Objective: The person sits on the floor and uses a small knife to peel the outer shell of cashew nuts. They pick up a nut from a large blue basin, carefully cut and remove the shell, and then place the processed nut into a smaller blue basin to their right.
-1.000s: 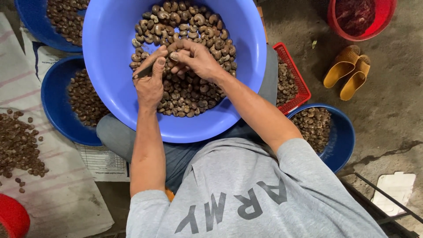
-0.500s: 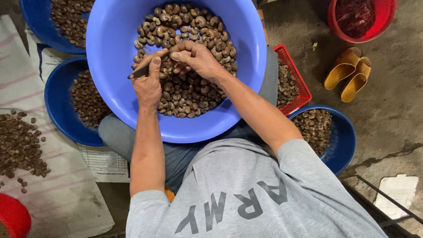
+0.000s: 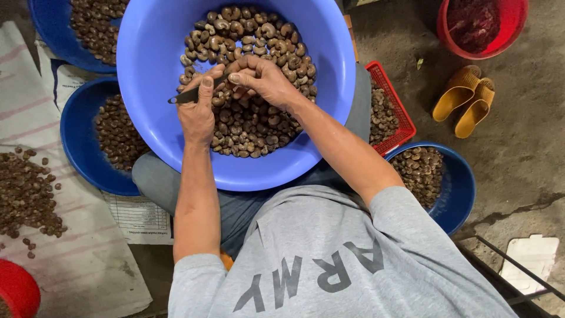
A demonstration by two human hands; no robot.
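A big blue basin [image 3: 147, 88] rests on my lap, half full of brown cashew nuts [image 3: 259, 126]. My left hand [image 3: 197, 115] grips a small dark knife [image 3: 187, 95] whose blade points left. My right hand [image 3: 265, 79] pinches one nut against the knife, fingertips meeting my left thumb. Both hands hover over the nut pile in the basin's middle.
Smaller blue bowls of nuts stand at left [image 3: 79, 147], top left [image 3: 53, 41] and right [image 3: 459, 188]. A red basket [image 3: 395, 106] with nuts sits by my right arm. Loose nuts [image 3: 26, 194] lie on a white sack. A red tub [image 3: 506, 35] and yellow sandals [image 3: 465, 100] are on the concrete floor.
The hands have stayed together over the basin. The knife handle now sticks out further to the left, and the right fingers have shifted on the nut.
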